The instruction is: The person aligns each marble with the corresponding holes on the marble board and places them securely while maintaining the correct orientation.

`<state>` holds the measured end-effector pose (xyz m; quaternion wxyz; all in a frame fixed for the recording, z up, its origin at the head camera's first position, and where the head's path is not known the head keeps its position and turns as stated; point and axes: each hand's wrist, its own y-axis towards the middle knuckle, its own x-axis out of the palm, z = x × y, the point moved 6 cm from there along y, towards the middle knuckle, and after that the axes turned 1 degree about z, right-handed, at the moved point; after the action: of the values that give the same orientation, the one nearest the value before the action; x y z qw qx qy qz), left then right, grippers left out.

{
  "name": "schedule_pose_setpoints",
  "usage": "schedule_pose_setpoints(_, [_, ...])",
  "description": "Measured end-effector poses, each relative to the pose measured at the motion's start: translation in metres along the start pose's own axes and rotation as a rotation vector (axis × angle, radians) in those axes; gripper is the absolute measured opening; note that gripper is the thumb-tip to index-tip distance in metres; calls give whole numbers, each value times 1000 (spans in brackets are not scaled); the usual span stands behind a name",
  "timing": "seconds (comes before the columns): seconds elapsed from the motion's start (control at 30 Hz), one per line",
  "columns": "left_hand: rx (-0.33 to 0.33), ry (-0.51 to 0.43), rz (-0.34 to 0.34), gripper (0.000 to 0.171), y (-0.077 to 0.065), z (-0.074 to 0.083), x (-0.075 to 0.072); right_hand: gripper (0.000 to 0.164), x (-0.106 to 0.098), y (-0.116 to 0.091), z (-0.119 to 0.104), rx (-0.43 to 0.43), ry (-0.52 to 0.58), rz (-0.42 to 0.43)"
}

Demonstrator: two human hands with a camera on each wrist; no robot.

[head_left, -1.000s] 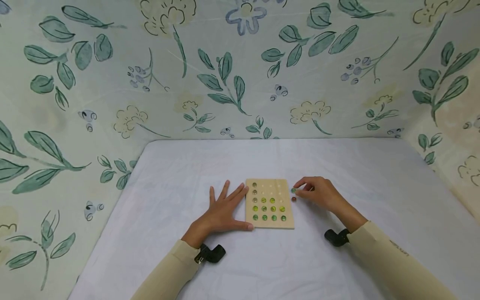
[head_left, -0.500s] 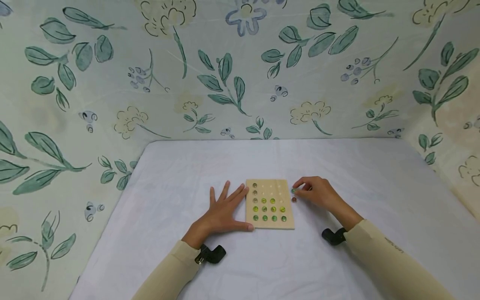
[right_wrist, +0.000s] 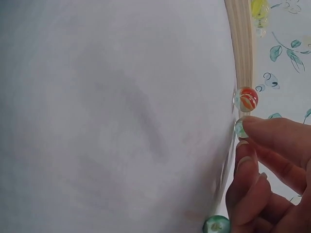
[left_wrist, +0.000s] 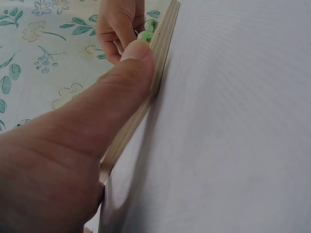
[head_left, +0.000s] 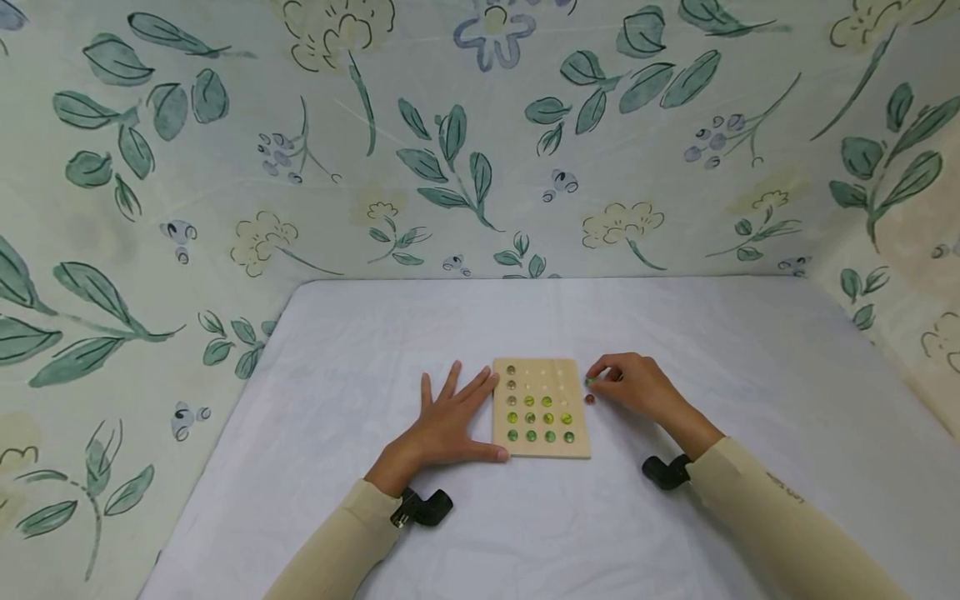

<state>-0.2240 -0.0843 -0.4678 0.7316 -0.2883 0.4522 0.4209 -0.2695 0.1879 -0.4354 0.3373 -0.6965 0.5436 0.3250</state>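
One board (head_left: 540, 450) lies flat on the white cloth (head_left: 360, 333), bearing thirteen marbles (head_left: 530, 417); from the near edge its five rows hold four, four, three, one and one. The left hand (head_left: 450, 429) has its fingers spread wide, touching the board's left edge, the thumb against the near left corner. The right hand (head_left: 633, 383) pinches one green marble (right_wrist: 239, 128) narrowly between thumb and finger, just off the board's right edge. One red marble (right_wrist: 247, 99) lies just beside it. The right wrist view shows one second green marble (right_wrist: 216, 224) by the curled fingers; whether they hold it, I cannot tell. Two black cameras (head_left: 427, 508) sit at two beige sleeves (head_left: 341, 537).
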Motion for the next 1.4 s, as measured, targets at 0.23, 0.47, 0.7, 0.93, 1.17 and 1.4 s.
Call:
schedule_pose_setpoints(0.23, [-2, 10, -1, 115, 0, 0, 1, 11, -1, -2, 0, 8, -7, 2])
schedule_pose_setpoints(0.47, [-1, 5, -1, 115, -1, 1, 1, 12, -1, -2, 0, -6, -4, 13])
schedule_pose_setpoints(0.7, [3, 4, 4, 114, -2, 1, 1, 13, -4, -5, -2, -18, -5, 25])
schedule_pose_setpoints(0.93, [-2, 11, 4, 115, -1, -1, 2, 13, -6, -9, -2, -27, -5, 37])
schedule_pose_setpoints(1.17, [1, 15, 6, 114, -2, 0, 2, 12, -5, -10, -1, -38, -2, 45])
schedule_pose_setpoints(1.4, [11, 2, 8, 114, -2, 1, -1, 13, 1, -14, -8, -57, 47, 35])
